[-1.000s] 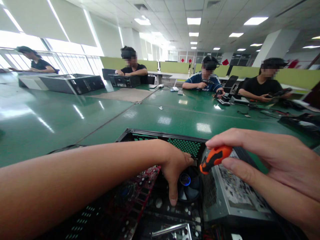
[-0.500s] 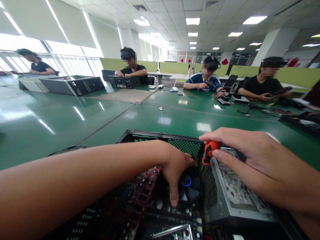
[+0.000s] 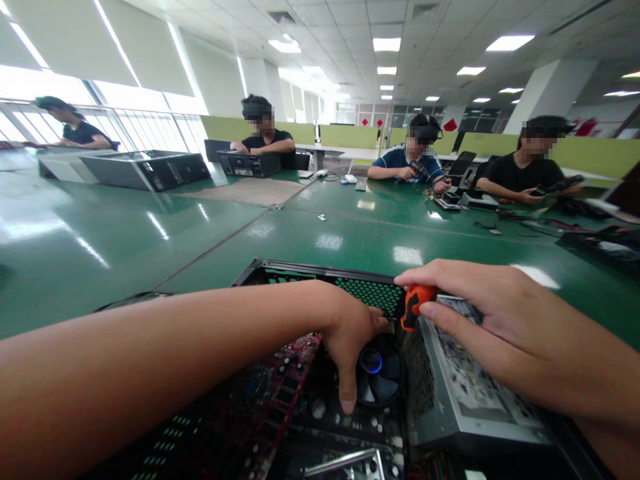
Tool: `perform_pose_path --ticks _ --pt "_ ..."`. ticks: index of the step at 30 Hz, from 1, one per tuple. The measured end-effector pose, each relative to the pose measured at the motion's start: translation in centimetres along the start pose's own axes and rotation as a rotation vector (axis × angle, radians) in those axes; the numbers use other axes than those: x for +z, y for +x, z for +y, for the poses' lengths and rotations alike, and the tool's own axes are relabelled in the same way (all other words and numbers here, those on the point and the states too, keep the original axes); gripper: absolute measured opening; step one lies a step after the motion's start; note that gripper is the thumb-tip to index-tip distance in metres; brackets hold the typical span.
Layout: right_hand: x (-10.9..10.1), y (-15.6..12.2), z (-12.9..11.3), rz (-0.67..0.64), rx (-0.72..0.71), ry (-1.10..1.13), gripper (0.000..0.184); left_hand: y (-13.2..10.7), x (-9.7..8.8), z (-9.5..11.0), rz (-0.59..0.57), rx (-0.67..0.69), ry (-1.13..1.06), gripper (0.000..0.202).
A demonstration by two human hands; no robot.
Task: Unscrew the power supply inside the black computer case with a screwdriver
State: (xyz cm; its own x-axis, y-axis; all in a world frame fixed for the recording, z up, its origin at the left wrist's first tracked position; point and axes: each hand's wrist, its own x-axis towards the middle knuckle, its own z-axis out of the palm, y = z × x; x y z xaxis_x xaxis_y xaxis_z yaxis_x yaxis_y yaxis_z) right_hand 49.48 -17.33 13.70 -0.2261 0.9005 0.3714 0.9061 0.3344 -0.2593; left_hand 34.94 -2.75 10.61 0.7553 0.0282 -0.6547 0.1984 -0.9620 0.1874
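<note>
An opened computer case (image 3: 320, 269) lies before me with its inside showing. My left hand (image 3: 353, 343) reaches into it beside the black cooling fan (image 3: 383, 373). Its thumb points down, spread away from the fingers near the case's back panel; the fingertips are partly hidden, and I make out nothing in the grasp. My right hand (image 3: 495, 320) pinches the orange-and-black handle of a screwdriver (image 3: 416, 307) between thumb and fingers, above the corner between the perforated panel and the power supply (image 3: 440, 427). The screwdriver's lower end is out of sight.
A red circuit board (image 3: 295, 380) stands left of the fan, and a silver metal bracket (image 3: 345, 461) is at the bottom. Across the green table (image 3: 240, 267) several people work at other devices. Another computer case (image 3: 150, 170) and a brown mat (image 3: 250, 190) lie farther off.
My right hand and the screwdriver handle have shifted slightly left and down. The left hand stays in place beside the fan.
</note>
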Motion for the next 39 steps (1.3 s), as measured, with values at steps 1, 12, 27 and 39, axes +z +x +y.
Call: perform_pose_path --ticks 1,12,27,39 --pt "0.0 0.0 0.0 0.0 -0.002 -0.002 0.03 0.0 0.0 0.0 0.002 0.002 0.001 0.124" --pt "0.5 0.0 0.8 0.036 0.019 -0.023 0.017 -0.2 -0.3 0.1 0.0 -0.017 -0.018 0.12" --pt "0.3 -0.2 0.8 -0.044 -0.035 -0.016 0.023 0.4 0.1 -0.2 0.033 0.001 -0.022 0.123" --pt "0.1 -0.2 0.8 0.043 -0.032 -0.038 0.034 0.4 -0.4 0.1 0.012 -0.01 -0.031 0.124"
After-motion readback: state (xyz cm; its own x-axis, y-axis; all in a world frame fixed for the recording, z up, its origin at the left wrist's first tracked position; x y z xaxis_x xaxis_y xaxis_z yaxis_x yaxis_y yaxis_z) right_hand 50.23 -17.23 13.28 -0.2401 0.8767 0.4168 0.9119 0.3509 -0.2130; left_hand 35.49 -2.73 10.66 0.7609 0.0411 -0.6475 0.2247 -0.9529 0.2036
